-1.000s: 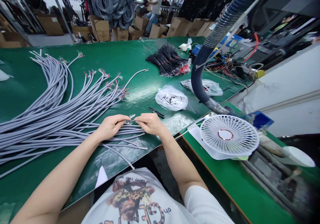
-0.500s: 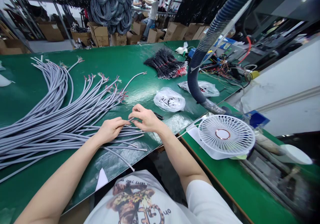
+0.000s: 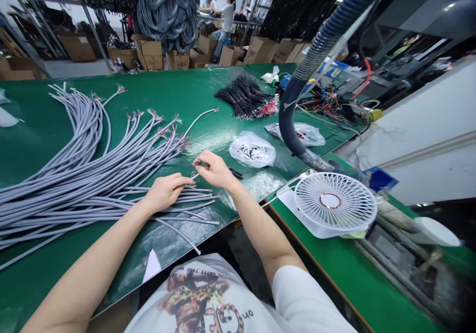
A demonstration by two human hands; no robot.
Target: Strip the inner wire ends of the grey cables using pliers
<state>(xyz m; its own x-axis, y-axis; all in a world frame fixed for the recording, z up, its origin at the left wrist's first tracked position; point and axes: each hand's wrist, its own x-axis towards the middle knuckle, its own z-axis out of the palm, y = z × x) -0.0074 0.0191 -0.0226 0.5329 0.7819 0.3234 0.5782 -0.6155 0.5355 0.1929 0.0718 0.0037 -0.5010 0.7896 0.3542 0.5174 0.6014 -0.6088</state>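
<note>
Left hand (image 3: 167,193) pinches a cable end (image 3: 195,175) near the desk's (image 3: 174,83) front edge; the grip of the right hand (image 3: 211,168) cannot be told.
A ribbed hose (image 3: 292,117) at the right edge partly hides one plastic bag (image 3: 312,135); a nearer bag (image 3: 267,156) holds dark pieces (image 3: 253,152).

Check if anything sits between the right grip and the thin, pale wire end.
Nothing visible: the right grip is at, or nearly at, the thin, pale wire end in the left grip. The slim black tool lies to the right, off that path.
</note>
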